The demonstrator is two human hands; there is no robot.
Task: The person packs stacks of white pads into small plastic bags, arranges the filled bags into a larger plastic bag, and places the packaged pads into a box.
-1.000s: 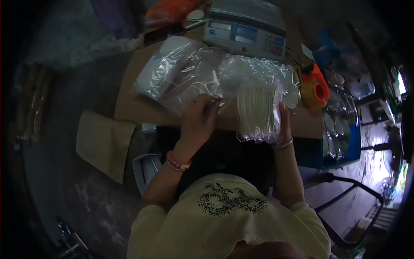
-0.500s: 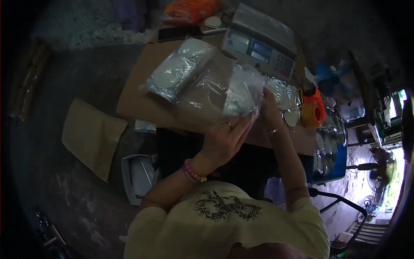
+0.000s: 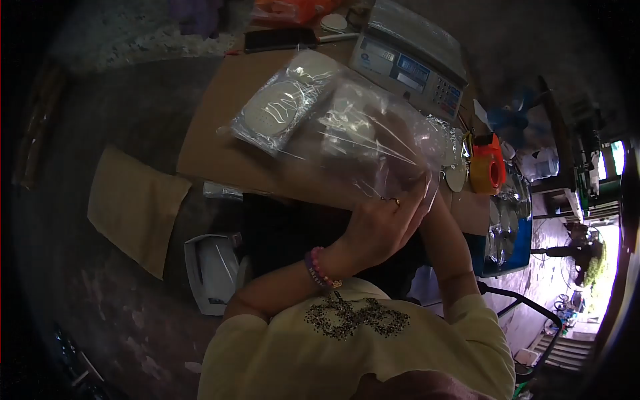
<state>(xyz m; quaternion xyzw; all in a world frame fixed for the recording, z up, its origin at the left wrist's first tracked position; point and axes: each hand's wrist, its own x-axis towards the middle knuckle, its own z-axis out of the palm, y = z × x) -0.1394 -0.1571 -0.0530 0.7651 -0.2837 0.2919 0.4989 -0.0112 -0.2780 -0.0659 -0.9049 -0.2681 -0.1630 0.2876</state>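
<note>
A large clear plastic bag lies across the front of the table. My left hand pinches the bag's open edge on the near right side, fingers pressed together. Through the film I see my right hand inside the bag, on a shiny plastic-wrapped packet; glare partly hides its fingers. At the bag's left end lies another clear packet with pale round discs.
A digital scale stands at the back, a dark phone to its left. An orange tape dispenser is at the right, near more wrapped discs. A blue crate holds packets. Brown cardboard and a white box lie below left.
My right hand has moved up and left, deeper into the bag, with the wrapped packet shifting left. My left hand has moved right along with the bag's edge.
</note>
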